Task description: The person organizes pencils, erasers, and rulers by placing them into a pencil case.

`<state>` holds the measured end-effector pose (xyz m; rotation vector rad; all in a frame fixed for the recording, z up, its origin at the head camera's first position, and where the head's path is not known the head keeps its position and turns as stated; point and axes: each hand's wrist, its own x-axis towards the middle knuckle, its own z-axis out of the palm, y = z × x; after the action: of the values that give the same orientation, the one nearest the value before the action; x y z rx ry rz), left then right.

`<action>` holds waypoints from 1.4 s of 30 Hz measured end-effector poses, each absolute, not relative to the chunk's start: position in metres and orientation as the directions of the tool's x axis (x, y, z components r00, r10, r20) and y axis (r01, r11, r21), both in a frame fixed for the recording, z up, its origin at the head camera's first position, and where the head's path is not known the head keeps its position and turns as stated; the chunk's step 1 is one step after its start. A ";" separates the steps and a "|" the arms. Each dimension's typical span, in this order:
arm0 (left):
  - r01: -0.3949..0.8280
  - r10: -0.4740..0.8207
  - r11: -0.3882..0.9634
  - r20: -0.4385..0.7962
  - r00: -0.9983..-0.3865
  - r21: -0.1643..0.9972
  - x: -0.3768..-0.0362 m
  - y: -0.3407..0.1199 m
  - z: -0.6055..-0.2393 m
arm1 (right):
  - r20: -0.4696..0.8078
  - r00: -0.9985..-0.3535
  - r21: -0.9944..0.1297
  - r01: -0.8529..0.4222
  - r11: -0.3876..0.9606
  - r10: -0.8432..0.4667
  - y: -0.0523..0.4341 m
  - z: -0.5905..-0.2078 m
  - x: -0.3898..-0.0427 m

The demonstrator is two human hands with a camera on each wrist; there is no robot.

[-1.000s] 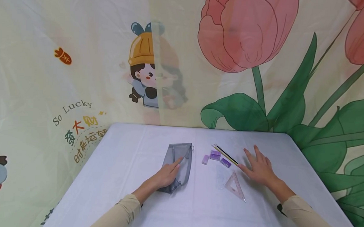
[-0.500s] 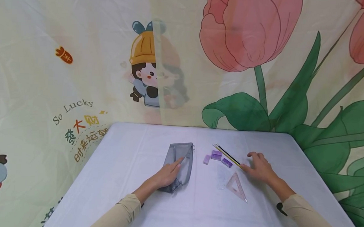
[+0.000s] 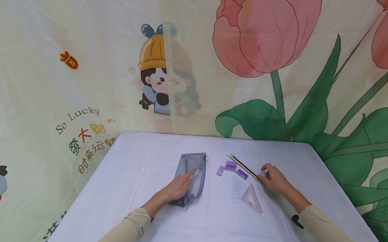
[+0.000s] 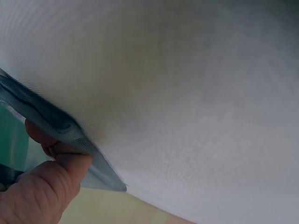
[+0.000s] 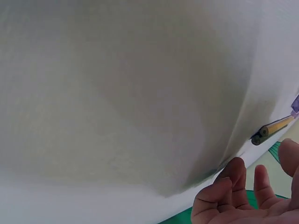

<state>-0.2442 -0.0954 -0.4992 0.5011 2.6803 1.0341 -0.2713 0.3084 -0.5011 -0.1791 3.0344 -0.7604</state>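
Observation:
In the head view, my left hand (image 3: 179, 187) rests on a grey mesh pencil case (image 3: 198, 180), its index finger straight along the top. The left wrist view shows the thumb by the edge of the pencil case (image 4: 70, 128); some of the fingers are hidden. Black and yellow pencils (image 3: 243, 166) lie side by side at a slant. My right hand (image 3: 275, 180) is at their near ends, fingers loosely bent. In the right wrist view a gap shows between those fingers and the ends of the pencils (image 5: 266, 133); whether the thumb touches them, I cannot tell.
Purple erasers (image 3: 231, 166) lie left of the pencils. Closer to me are a pink triangular set square (image 3: 253, 200) and a faint clear sheet or ruler (image 3: 238, 190). All lie on a white-covered table (image 3: 141, 154), with a printed curtain (image 3: 190, 46) behind.
My right hand's fingers were spread out; they have drawn in and bent by the pencils' near ends. The left hand stays on the pencil case, and the laid-out items keep their places.

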 end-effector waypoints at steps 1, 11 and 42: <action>0.232 0.392 0.699 -0.091 -0.915 0.677 -0.244 -0.095 -0.499 | 0.012 -0.994 -0.475 -0.100 0.875 -0.107 0.308 -0.501 -0.272; 0.229 0.391 0.703 -0.096 -0.915 0.673 -0.244 -0.096 -0.498 | -0.063 -0.996 -0.448 -0.034 0.893 -0.069 0.305 -0.504 -0.274; 0.239 0.401 0.701 -0.095 -0.911 0.672 -0.247 -0.097 -0.499 | -0.114 -0.993 -0.450 0.017 0.893 -0.039 0.298 -0.503 -0.279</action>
<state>-0.2466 -0.0971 -0.4991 0.5119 2.6764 1.0091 -0.2794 0.2978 -0.5031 -0.0170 2.9386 -0.7005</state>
